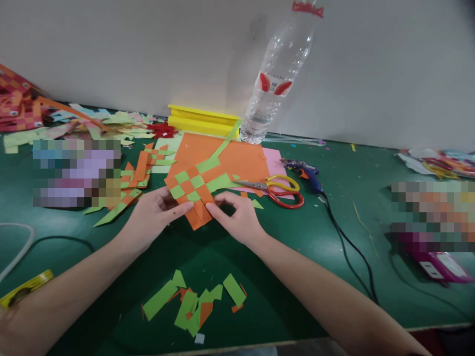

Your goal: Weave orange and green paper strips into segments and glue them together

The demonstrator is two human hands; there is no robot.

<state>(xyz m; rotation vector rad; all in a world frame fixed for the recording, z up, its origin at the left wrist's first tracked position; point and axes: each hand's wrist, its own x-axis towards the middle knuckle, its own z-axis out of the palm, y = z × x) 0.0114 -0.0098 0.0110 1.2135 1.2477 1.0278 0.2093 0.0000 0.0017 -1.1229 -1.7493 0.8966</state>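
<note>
Between my two hands is a woven paper fish (191,184) in an orange and green check, with loose strips at its right and lower ends. My left hand (158,210) pinches its lower left side, the thumb on top. At its lower right, my right hand (237,215) grips an orange strip between thumb and fingers. Behind it lie orange paper sheets (222,143). Scissors (274,188) with yellow and red handles rest just right of the weave. Green and orange paper scraps (193,301) lie on the table in front of my hands.
Several woven paper pieces (129,185) lie left. A clear bottle (274,74) and a yellow holder (204,121) stand by the wall. The glue gun (308,173) trails a black cord (349,242) rightward. A magenta power strip (441,262) sits right, a yellow tape measure (27,287) left.
</note>
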